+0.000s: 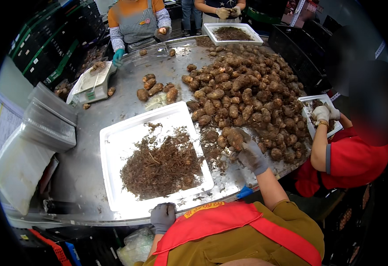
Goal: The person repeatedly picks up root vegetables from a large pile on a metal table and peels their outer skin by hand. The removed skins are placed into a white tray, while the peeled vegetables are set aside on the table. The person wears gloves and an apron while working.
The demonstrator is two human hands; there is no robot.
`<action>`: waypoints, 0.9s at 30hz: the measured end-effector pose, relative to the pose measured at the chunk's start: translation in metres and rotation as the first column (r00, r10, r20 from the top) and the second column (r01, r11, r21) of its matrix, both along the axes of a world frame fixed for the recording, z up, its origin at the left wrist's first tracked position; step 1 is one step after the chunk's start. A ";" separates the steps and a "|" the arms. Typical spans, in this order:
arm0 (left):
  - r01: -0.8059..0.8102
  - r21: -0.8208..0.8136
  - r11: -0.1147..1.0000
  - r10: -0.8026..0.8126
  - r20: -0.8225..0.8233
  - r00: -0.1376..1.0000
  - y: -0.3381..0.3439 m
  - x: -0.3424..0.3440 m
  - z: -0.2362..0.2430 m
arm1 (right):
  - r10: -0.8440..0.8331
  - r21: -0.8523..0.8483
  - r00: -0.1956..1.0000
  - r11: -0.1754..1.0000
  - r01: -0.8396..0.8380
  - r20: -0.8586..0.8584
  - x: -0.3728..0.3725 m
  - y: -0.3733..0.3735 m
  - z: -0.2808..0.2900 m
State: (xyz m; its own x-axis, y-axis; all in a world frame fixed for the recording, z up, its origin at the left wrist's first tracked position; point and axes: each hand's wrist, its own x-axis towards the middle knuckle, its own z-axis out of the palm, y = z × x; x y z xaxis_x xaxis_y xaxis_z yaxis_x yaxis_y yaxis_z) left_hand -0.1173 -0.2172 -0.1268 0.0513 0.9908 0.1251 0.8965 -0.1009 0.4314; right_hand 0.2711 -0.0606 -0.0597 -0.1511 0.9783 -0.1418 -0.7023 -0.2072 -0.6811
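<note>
My right hand [252, 156], in a grey glove, grips a brown hairy taro corm [234, 138] at the near edge of a large pile of corms [247, 88]. My gloved left hand [163, 218] is at the near table edge, below the white tray [106, 162], with fingers curled and dark dirt on them; what they hold, if anything, is unclear. That tray holds a heap of root fibres and dirt [156, 170]. A small group of corms [143, 94] lies beyond it on the steel table [87, 177].
Co-workers stand opposite [136, 26] [216, 9] and at right [344, 159], near trays [225, 40] [309, 119]. A scale [92, 88] and clear plastic containers [47, 133] are left. Black crates [47, 40] are stacked behind.
</note>
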 end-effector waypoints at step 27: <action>-0.014 -0.008 1.000 0.015 0.015 1.000 0.004 -0.004 -0.023 | -0.476 0.266 0.678 0.878 0.397 0.560 0.160 0.164 0.137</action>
State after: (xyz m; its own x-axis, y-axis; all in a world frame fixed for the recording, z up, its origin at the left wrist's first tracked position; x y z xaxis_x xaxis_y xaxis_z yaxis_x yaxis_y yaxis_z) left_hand -0.1211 -0.2132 -0.1498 0.0351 0.9924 0.1178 0.8913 -0.0844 0.4455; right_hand 0.4309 0.1035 0.0777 0.3734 0.9254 0.0647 -0.1375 0.1242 -0.9827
